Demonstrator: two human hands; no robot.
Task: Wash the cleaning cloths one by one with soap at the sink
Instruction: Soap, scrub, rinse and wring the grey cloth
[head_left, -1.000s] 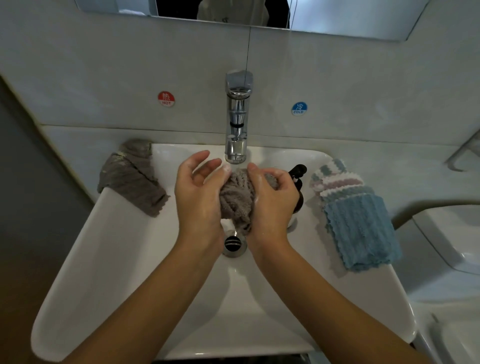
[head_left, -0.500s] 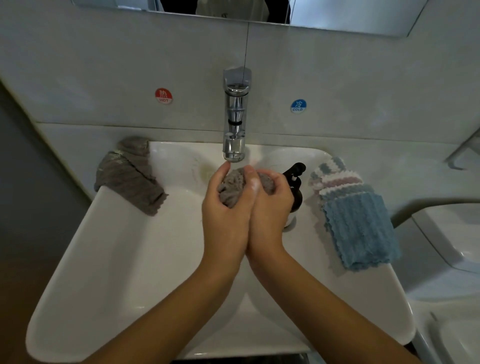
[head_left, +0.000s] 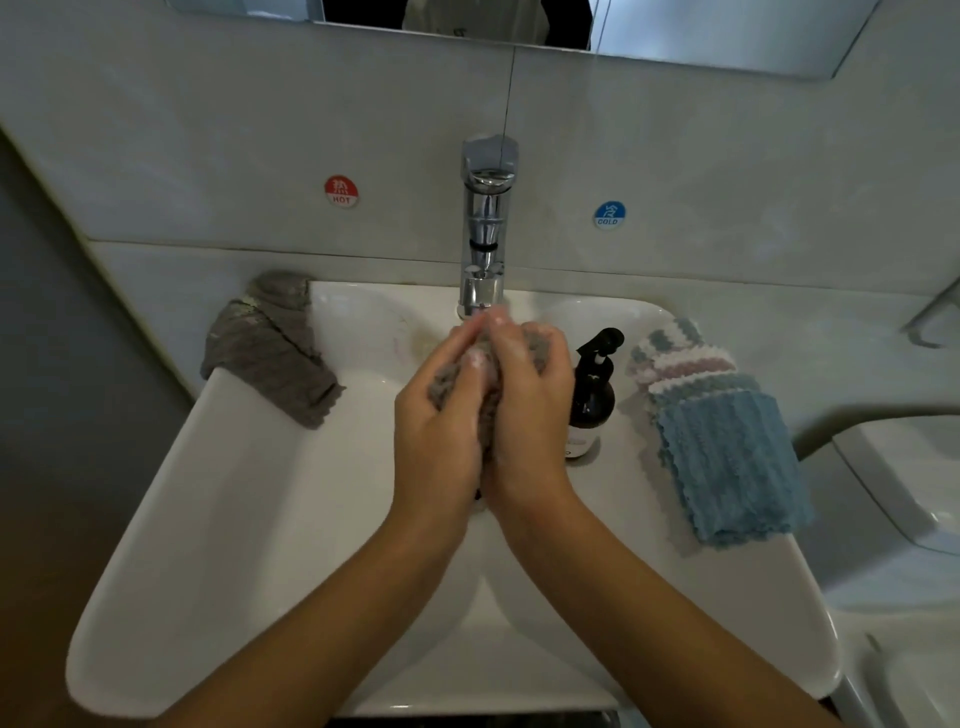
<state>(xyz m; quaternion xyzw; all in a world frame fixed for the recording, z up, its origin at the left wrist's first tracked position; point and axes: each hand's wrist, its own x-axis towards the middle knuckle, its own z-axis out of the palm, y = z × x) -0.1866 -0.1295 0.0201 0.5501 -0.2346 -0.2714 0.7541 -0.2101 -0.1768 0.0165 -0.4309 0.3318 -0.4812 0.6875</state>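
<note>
A crumpled grey cloth is squeezed between my left hand and my right hand over the white sink, just below the chrome tap. Both hands grip the cloth with curled fingers, and soap foam shows on them. Most of the cloth is hidden between my palms. A dark pump soap bottle stands on the sink's right side, close to my right hand. Another grey cloth hangs over the sink's back left rim. A stack of blue and striped cloths lies on the right rim.
A red HOT sticker and a blue COLD sticker are on the wall either side of the tap. A mirror edge runs along the top. A second white fixture sits at the right.
My hands have closed together around the grey cloth and moved up under the tap. A second ago they were apart with the cloth spread between them above the drain.
</note>
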